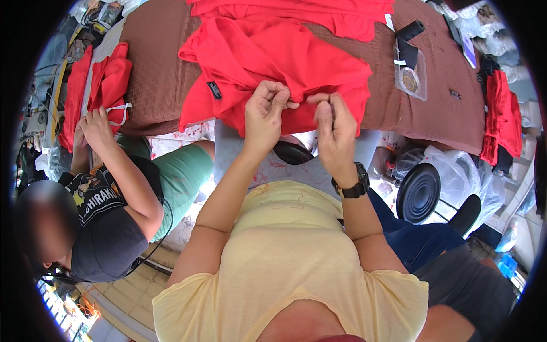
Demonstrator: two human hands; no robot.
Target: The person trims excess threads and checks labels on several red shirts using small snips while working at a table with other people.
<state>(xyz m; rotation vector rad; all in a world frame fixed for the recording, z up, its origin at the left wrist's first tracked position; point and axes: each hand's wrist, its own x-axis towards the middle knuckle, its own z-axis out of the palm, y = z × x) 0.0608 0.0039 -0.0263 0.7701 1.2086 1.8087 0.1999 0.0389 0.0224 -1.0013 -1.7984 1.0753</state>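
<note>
A red garment (256, 57) lies bunched over the near edge of the brown-covered table, with a small black label (214, 90) on its left part. My left hand (265, 114) is closed in a pinch on a fold of this garment. Just to the right, my right hand (336, 125) is held over the same cloth, its fingers curled and closed together, the thumb slightly blurred. Anything between those right fingertips is too small to make out. A black watch is on my right wrist.
More red cloth (353, 23) lies at the table's far side. A clear plastic tray (420, 74) with a roll and black pieces sits right on the brown cover (151, 68). To the left a co-worker handles red fabric (111, 71). A black round stool (419, 192) stands at the right.
</note>
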